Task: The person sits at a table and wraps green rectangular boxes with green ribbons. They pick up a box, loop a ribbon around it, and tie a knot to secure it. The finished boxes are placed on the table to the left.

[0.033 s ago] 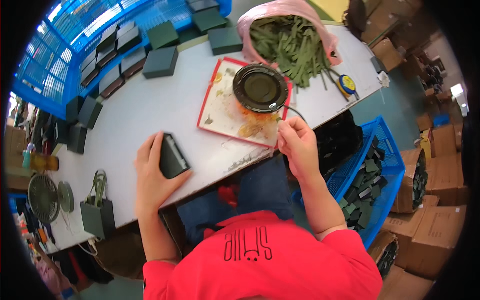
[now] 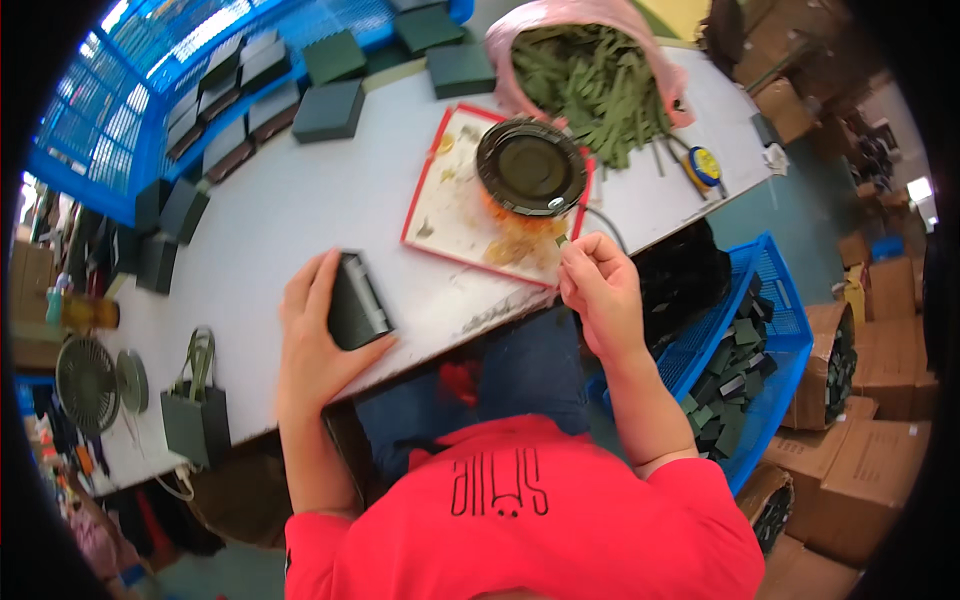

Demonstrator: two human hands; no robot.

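Note:
My left hand (image 2: 318, 325) is wrapped round a small dark green box (image 2: 356, 302) on the white table, thumb at its near edge and fingers along its left side. A pale strip runs along the box's right side. My right hand (image 2: 603, 290) is raised by the table's front edge, thumb and forefinger pinched on a short green strip (image 2: 563, 241) whose tip sticks out. Just beyond it stands a round black pot (image 2: 531, 168) with dark contents, on a red-rimmed white board (image 2: 455, 240) stained with amber residue.
A pink bag (image 2: 510, 75) of green strips (image 2: 600, 100) lies at the back, beside a tape measure (image 2: 704, 167). Green boxes (image 2: 328, 110) line the back left, near a blue crate (image 2: 85, 130). A small green bag (image 2: 196, 425) and fan (image 2: 87, 385) are left; another blue crate (image 2: 785, 345) is right.
The whole view has shifted slightly. Both hands keep the same grips, with no clear movement of the things on the table.

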